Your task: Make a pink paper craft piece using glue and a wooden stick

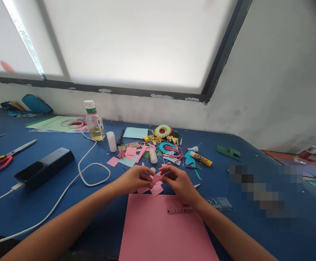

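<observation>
Between my two hands is a small pink paper piece (156, 178), pinched at its edges. My left hand (136, 178) grips its left side, fingers bent toward the thumb. From the right, my right hand (178, 181) pinches the other side. Just below the fingertips lie more pink paper squares (156, 190), at the top edge of a large pink sheet (163, 228). A clear plastic ruler stencil (219, 203) rests partly on that sheet, with my right forearm crossing over it.
Paper scraps, a small glue bottle (153, 156) and a yellow glue stick (200, 158) lie beyond my hands. At left are a power bank (45, 166), a white cable (79, 173), scissors (9, 157) and a bottle of yellowish liquid (95, 123). A green paper piece (228, 153) lies right.
</observation>
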